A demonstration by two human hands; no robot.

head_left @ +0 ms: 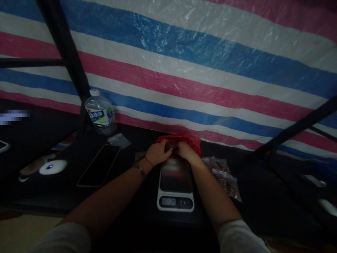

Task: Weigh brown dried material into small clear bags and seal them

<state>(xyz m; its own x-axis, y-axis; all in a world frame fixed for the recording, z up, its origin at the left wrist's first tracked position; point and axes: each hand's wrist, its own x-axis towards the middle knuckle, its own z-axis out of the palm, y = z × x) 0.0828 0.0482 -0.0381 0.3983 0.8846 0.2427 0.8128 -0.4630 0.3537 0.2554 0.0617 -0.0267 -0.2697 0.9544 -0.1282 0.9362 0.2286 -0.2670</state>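
Just beyond the far edge of the kitchen scale [176, 184], both hands meet at the red plastic bag [190, 141]: the left hand [158, 153] curled around a small dim item, the right hand [184, 150] pinching alongside (contents unclear). This looks like portioning; next probably calls for steady fingers over the scale.

Both hands meet at the red bag [184, 140] behind the scale [176, 184]: the left hand [158, 153] and right hand [185, 149] pinch something small and dark between them. Filled clear packets [223, 175] lie right of the scale; a phone [99, 165] and a bottle [100, 112] sit left on the dark surface [126, 196]
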